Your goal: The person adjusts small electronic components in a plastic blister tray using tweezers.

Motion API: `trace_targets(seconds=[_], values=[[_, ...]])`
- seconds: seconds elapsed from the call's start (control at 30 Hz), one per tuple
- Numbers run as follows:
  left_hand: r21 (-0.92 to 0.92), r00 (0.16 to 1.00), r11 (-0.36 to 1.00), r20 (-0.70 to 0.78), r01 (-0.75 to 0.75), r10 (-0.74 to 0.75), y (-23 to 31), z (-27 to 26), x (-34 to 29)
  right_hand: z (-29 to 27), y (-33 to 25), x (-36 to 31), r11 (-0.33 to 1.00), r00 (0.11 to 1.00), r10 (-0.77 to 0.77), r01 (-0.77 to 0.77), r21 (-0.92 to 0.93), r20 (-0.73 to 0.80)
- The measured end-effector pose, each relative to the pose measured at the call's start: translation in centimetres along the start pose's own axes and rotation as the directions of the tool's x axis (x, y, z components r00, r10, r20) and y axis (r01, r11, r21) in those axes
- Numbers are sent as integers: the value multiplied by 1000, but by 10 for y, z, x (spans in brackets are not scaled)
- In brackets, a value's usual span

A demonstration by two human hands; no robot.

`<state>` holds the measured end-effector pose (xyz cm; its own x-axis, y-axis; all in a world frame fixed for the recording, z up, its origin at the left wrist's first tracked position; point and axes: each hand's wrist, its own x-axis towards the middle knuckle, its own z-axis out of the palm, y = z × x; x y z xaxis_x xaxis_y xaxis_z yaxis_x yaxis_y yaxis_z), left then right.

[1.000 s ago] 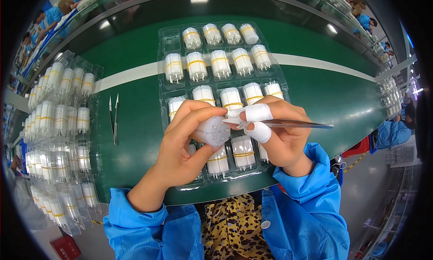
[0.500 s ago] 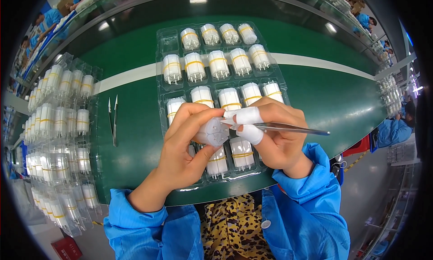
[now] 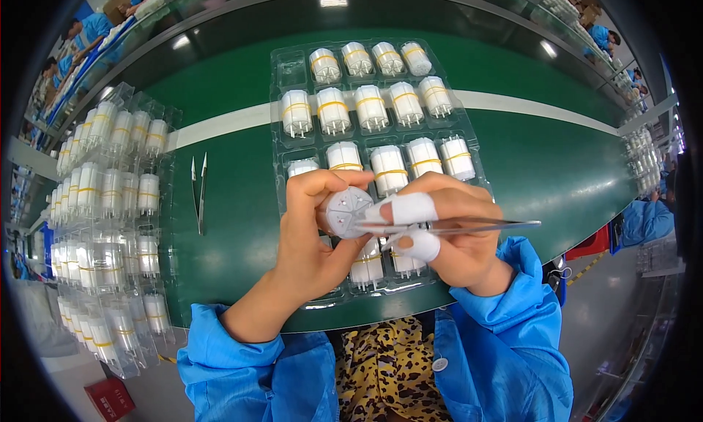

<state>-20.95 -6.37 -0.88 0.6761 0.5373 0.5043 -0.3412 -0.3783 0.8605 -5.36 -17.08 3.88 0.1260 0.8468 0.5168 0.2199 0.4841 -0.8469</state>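
My left hand grips a white cylindrical part between thumb and fingers, its round, segmented end face turned up toward me. Small holes or pins show on that face. In my right hand are silver tweezers, pinched between thumb and forefinger, both wrapped in white tape. The tweezer tips reach the right edge of the end face; whether they grasp anything there I cannot tell. Beneath both hands lies a clear plastic tray with rows of white cylinders, each banded in yellow, many with metal pins. My hands hide part of the nearer rows.
A second pair of tweezers lies on the green table to the left. Beyond it, stacked clear trays hold more banded cylinders. A pale stripe crosses the table. Co-workers in blue sit at the far edges.
The cylinder's end face has turned more squarely toward me, and the tweezer tips have moved to its lower right edge. The whole view has shifted slightly, with the table scene further right.
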Motion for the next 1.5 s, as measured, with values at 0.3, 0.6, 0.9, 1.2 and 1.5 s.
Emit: trace_targets(seconds=[0.3,0.6,0.9,1.2,1.5], values=[[300,998,951,18,-68,66,7,2,6,1,8,-3,998,984,-55,61,30,-170],[368,996,928,-33,-61,79,9,6,4,6,11,-5,998,983,-25,33,45,-182],[383,994,921,-42,-75,98,8,7,4,7,13,-4,997,976,-54,65,44,-213],[387,998,921,-29,-41,57,10,6,4,4,13,-4,997,983,-72,71,-12,-170],[448,993,887,0,-109,122,11,4,6,6,14,-5,998,975,-40,50,39,-219]])
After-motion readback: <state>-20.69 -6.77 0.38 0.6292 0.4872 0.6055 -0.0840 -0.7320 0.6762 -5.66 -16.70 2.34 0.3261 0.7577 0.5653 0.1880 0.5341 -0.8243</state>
